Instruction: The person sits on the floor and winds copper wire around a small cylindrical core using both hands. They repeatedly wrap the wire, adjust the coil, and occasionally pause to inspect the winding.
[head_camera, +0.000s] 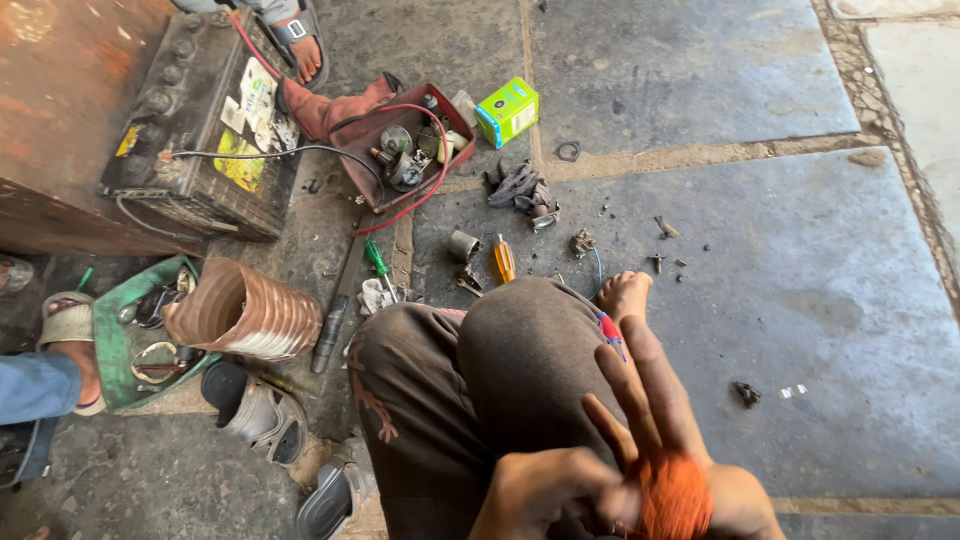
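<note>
Right hand (650, 420) spread, orange thread (672, 497) wound around its palm, left hand (540, 495) pinching beside it, touching.

Ahead of your knee, a small green cardboard box (508, 111) with a blue edge and a pale front panel sits on the stone floor, just beside the red tray. To your left, white and yellow paper labels (247, 122) cover the black battery's top.
</note>
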